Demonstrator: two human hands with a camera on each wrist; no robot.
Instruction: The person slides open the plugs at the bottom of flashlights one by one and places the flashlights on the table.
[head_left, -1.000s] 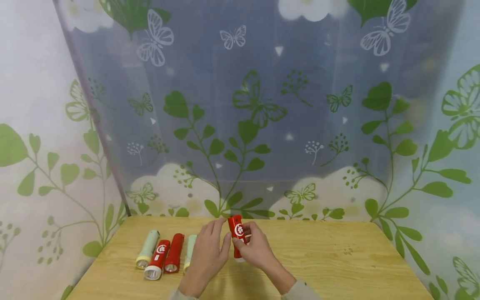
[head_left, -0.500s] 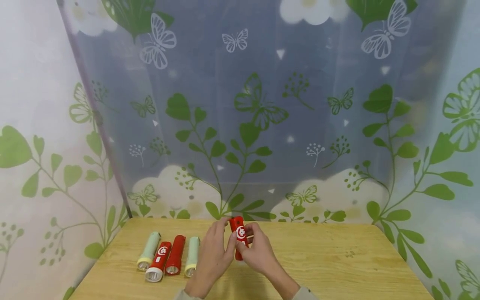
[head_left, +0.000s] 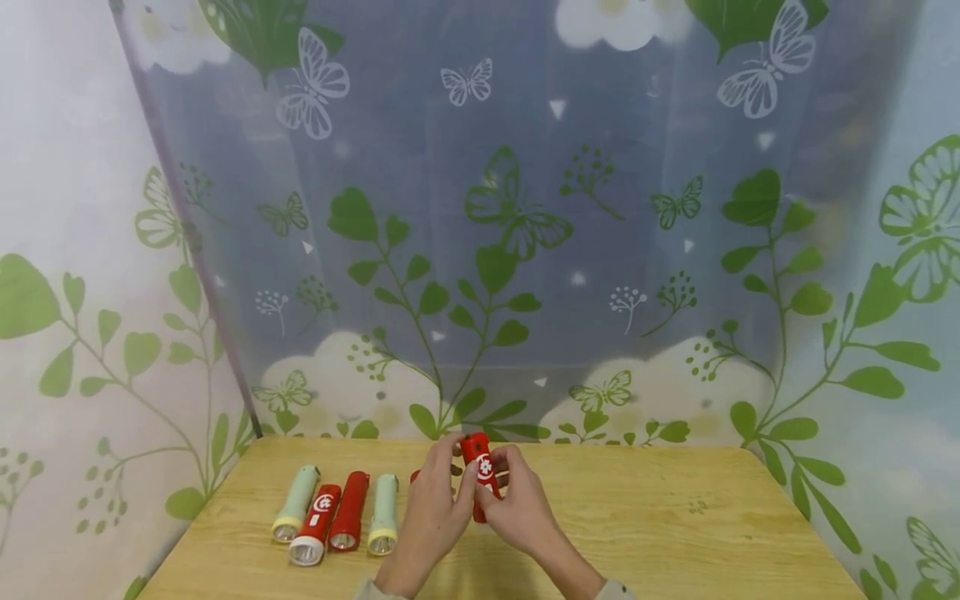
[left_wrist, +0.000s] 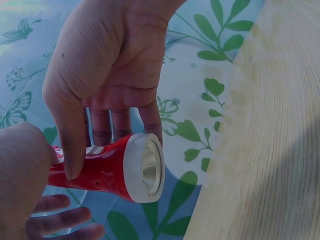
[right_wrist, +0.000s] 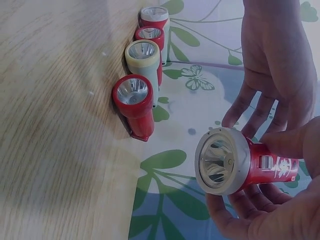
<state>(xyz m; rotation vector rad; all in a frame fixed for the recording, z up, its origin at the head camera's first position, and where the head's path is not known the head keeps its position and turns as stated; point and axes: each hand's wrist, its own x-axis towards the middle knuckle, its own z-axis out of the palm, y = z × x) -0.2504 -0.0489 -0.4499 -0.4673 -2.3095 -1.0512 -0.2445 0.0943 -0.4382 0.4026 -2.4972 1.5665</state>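
Observation:
Over the table, a red flashlight (head_left: 475, 447) with a white head and a white printed emblem hangs in my right hand (head_left: 522, 497). My right thumb lies along its body, with fingers behind it. The clear lens (right_wrist: 217, 162) faces back toward me, and a small slide switch (right_wrist: 265, 162) sits on the barrel. My left hand (head_left: 438, 504) is at the flashlight's other side. Its thumb touches the barrel near the emblem, while its fingers look loose beside and below it in the left wrist view. Parts of the barrel are hidden by both hands.
To the left on the wooden table (head_left: 637, 517) lie a green flashlight (head_left: 297, 502), a red-and-white flashlight (head_left: 315, 525), a plain red flashlight (head_left: 349, 511) and another green flashlight (head_left: 384, 512). One more red flashlight (right_wrist: 134, 102) is mostly hidden behind my left hand. Patterned cloth (head_left: 495, 333) surrounds the table.
My left hand shifts right, its thumb moving onto the flashlight's barrel. The second green flashlight and a bit of another red one come into sight behind it. My right hand keeps holding the flashlight.

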